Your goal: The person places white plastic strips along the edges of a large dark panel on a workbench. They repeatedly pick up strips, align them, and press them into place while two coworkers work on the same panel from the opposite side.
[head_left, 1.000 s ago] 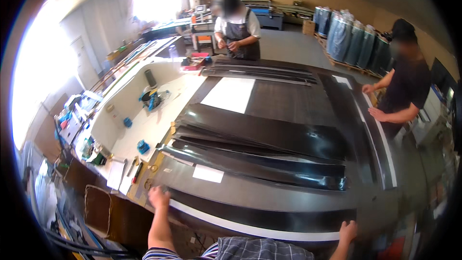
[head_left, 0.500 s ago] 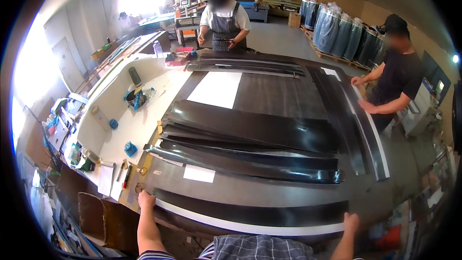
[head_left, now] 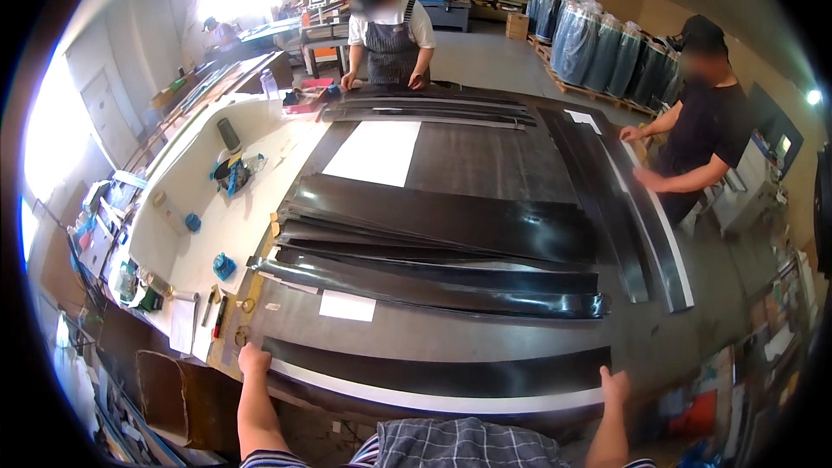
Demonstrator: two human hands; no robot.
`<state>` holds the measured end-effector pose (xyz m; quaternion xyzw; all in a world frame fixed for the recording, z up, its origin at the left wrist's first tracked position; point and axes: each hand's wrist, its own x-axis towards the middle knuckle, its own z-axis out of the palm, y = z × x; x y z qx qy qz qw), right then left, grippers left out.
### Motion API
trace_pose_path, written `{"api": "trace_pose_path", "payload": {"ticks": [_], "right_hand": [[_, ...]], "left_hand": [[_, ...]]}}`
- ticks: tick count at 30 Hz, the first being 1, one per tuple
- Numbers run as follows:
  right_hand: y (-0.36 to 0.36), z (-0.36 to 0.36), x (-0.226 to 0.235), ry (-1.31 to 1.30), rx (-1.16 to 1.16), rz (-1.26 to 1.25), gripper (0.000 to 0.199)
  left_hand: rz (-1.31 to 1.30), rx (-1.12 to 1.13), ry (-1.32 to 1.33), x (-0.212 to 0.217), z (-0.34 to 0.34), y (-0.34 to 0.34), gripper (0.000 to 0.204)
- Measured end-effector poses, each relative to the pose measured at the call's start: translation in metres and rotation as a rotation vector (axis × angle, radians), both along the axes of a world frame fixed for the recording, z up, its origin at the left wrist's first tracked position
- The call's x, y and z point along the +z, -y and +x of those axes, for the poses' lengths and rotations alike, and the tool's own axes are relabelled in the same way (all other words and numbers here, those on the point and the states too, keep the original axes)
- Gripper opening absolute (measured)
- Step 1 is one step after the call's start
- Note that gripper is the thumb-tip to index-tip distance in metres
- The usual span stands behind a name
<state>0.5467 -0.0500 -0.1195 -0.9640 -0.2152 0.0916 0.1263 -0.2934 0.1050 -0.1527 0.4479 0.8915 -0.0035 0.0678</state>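
Observation:
A long black flexible strip (head_left: 442, 370) with a white band along its near edge lies across the table's front, just before my body. At its left end, my left hand (head_left: 254, 360) is closed on the corner. My right hand (head_left: 614, 385) pinches the right end, thumb pointing up. Beyond the strip, a small white sheet (head_left: 347, 306) lies on the dark tabletop (head_left: 459, 327). Further off, several glossy black strips (head_left: 442, 217) are piled across the middle. How firmly my fingers grip the strip's underside is hidden.
A red-and-black marker (head_left: 220, 316), a tape roll (head_left: 243, 334) and a blue-capped bottle (head_left: 224, 266) are at left, by a white tray (head_left: 286, 160). One co-worker (head_left: 392, 39) stands across the table; another (head_left: 706, 121) handles a white-edged strip (head_left: 663, 234) at right. Wrapped rolls (head_left: 598, 48) stand behind.
The whole view has shifted slightly. The far co-worker's hands have come down to the table edge. The right co-worker's nearer hand has lifted a little. My hands keep hold of the strip's ends.

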Motion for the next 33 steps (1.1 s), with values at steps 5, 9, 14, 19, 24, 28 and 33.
{"api": "trace_pose_path", "payload": {"ticks": [5,9,14,19,24,28,33], "right_hand": [[0.007,-0.018,0.009,0.025,0.055,-0.024,0.054],[-0.008,-0.048,0.008,0.16,0.034,-0.01,0.048],[-0.02,-0.079,0.042,0.364,0.137,0.041,0.049],[-0.046,-0.111,0.031,0.391,0.576,0.351,0.056],[-0.078,-0.168,0.034,0.246,0.852,0.334,0.054],[-0.093,-0.184,0.032,0.042,0.901,0.26,0.046],[-0.105,-0.183,0.026,-0.061,0.931,0.113,0.047]], "left_hand": [[0.034,0.052,-0.049,0.013,0.032,-0.02,0.045],[0.374,-0.371,-0.115,-0.002,0.094,0.001,0.042],[0.492,-0.886,0.164,0.003,0.219,0.017,0.039],[0.234,-0.996,0.387,0.039,0.308,0.023,0.032],[0.129,-0.924,0.375,0.044,0.325,0.01,0.027],[-0.022,-0.956,0.297,0.057,0.33,0.003,0.028],[-0.213,-1.019,0.196,0.054,0.333,-0.001,0.023]]}}
